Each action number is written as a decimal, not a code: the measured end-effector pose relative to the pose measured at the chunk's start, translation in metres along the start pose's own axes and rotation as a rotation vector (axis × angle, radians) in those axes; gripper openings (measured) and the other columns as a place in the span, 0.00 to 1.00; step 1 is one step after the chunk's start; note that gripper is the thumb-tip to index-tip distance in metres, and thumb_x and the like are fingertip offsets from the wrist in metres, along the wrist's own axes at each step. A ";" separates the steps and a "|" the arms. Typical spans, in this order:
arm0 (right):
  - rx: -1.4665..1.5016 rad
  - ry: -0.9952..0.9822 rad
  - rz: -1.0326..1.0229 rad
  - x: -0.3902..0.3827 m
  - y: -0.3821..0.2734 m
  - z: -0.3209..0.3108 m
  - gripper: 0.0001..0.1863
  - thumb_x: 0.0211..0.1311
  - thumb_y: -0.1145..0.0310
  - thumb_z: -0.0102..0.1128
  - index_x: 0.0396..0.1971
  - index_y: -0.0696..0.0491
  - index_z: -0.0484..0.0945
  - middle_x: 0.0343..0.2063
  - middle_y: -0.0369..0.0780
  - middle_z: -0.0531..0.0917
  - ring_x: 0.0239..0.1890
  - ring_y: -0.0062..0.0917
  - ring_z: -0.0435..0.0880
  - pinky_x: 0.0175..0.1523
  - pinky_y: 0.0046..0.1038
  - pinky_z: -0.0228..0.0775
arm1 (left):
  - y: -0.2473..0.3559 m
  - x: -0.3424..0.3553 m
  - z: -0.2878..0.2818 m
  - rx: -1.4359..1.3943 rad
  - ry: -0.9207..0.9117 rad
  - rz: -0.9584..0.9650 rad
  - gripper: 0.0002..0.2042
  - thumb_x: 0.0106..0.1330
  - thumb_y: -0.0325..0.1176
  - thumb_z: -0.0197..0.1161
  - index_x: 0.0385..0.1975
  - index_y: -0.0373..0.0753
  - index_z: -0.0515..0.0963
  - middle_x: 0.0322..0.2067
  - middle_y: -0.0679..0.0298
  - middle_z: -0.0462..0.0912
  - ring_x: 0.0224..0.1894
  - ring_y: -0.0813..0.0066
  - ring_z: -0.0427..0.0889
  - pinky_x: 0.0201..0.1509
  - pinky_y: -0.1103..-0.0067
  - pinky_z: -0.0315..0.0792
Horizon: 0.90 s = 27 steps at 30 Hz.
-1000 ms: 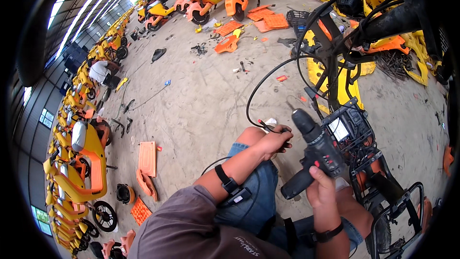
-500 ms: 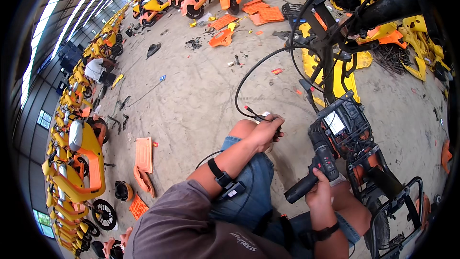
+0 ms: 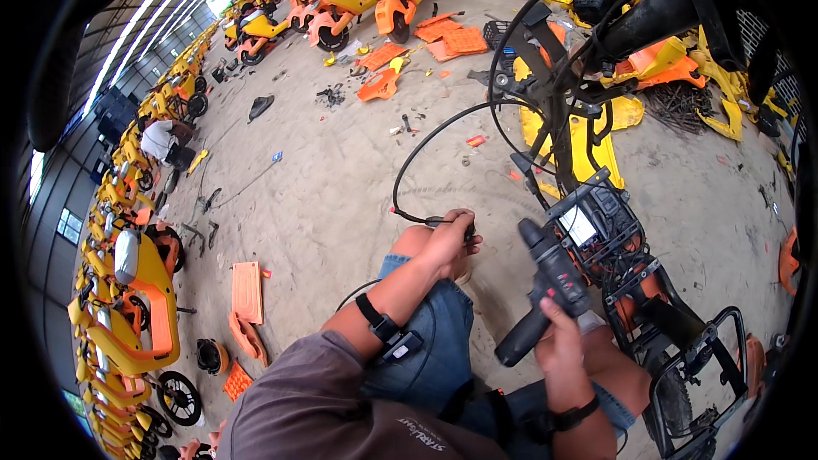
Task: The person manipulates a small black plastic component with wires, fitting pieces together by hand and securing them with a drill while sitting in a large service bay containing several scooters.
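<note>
My left hand [image 3: 452, 243] is closed around a black cable [image 3: 415, 153], above my bent left knee. The cable loops up and over to the stripped scooter frame [image 3: 562, 149] on my right. In my right hand [image 3: 562, 342] is a dark cordless drill [image 3: 558, 277], gripped by its handle, its nose pointing up and away. That nose stands just left of the frame's black electrical box [image 3: 601, 213], which carries a white label. Whether a bit is fitted in the drill I cannot tell.
Yellow panels [image 3: 605, 153] lie beyond the frame, with a heap of yellow and orange parts [image 3: 673, 60] behind. Orange panels [image 3: 452, 38] are scattered on the floor. Yellow-orange scooters [image 3: 141, 298] line the left side, where a person in white [image 3: 162, 140] is bent low.
The drill has swung left, its nose shifting away from the frame's box. My left hand has come slightly left and lower with the cable, whose loop has moved too. The whole view has shifted a little.
</note>
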State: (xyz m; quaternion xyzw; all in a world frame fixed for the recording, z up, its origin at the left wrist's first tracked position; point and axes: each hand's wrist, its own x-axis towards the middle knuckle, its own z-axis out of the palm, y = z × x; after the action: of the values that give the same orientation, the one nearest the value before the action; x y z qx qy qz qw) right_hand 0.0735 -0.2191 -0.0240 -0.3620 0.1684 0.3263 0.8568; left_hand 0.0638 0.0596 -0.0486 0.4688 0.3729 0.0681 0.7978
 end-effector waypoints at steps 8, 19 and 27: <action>-0.187 -0.270 -0.579 -0.026 -0.069 0.016 0.38 0.54 0.72 0.62 0.69 0.56 0.64 0.60 0.44 0.78 0.52 0.29 0.80 0.58 0.32 0.74 | -0.004 0.002 -0.003 0.022 -0.056 0.004 0.14 0.74 0.39 0.57 0.55 0.46 0.69 0.39 0.66 0.73 0.36 0.75 0.80 0.37 0.75 0.77; 0.057 0.058 0.320 0.011 -0.034 -0.026 0.20 0.56 0.75 0.59 0.50 0.61 0.77 0.33 0.38 0.83 0.30 0.23 0.79 0.43 0.31 0.77 | 0.001 -0.003 0.004 0.015 -0.018 -0.010 0.13 0.72 0.37 0.59 0.52 0.45 0.71 0.34 0.67 0.73 0.32 0.77 0.79 0.32 0.78 0.75; -0.240 -0.129 0.243 -0.012 -0.015 -0.002 0.28 0.51 0.80 0.57 0.57 0.62 0.72 0.40 0.45 0.83 0.28 0.28 0.81 0.40 0.33 0.78 | 0.012 -0.018 0.017 0.046 -0.030 0.002 0.11 0.72 0.40 0.62 0.47 0.44 0.73 0.27 0.70 0.70 0.26 0.81 0.72 0.27 0.81 0.69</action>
State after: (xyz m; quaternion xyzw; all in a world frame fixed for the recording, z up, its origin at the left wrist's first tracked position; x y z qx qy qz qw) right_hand 0.0750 -0.2339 -0.0114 -0.4171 0.1155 0.4675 0.7708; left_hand 0.0648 0.0462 -0.0240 0.4883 0.3619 0.0531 0.7923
